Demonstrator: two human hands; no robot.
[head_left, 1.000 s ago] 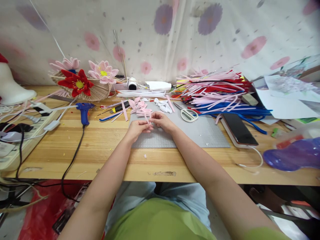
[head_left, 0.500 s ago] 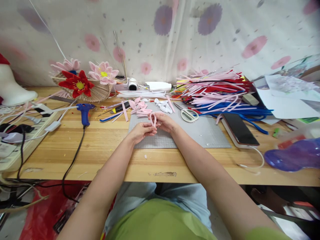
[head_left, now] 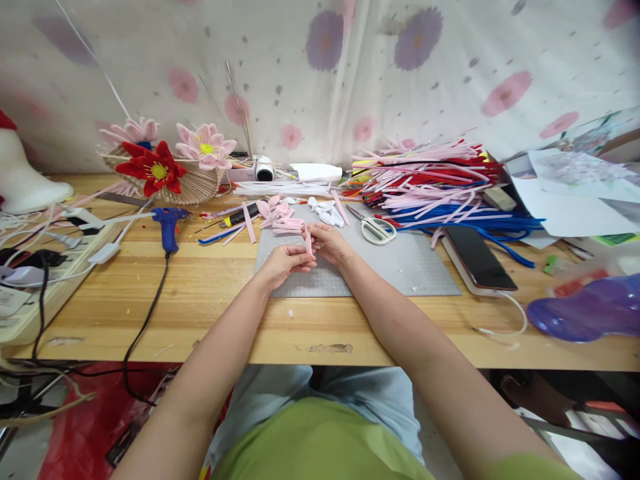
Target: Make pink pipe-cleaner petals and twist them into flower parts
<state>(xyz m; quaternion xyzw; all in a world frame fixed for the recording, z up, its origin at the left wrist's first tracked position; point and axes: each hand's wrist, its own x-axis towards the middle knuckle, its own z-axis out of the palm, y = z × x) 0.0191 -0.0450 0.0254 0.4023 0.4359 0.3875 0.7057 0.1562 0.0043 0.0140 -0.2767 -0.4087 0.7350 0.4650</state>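
Between my two hands a short pink pipe cleaner [head_left: 308, 240] stands upright, bent double into a narrow loop. My left hand [head_left: 287, 264] pinches its lower end. The fingertips of my right hand [head_left: 328, 244] close on its upper part from the right side. Both hands are above the near part of a grey cutting mat [head_left: 410, 273]. Just behind them lie a small stack of pink pipe cleaner pieces [head_left: 287, 227], some pink looped petals [head_left: 273, 208] and white looped petals [head_left: 327, 211]. Scissors [head_left: 376, 230] with pale handles rest on the mat to the right.
A blue glue gun [head_left: 169, 225] with its cord stands at left, near a power strip [head_left: 75, 287]. Fuzzy flowers [head_left: 159, 171] sit behind it. A heap of coloured pipe cleaners [head_left: 425, 180], a phone [head_left: 480, 257] and a purple bottle-like object [head_left: 585, 310] occupy the right.
The pink loop was open and rounded; now it looks pressed narrow and nearly straight. My hands have barely moved.
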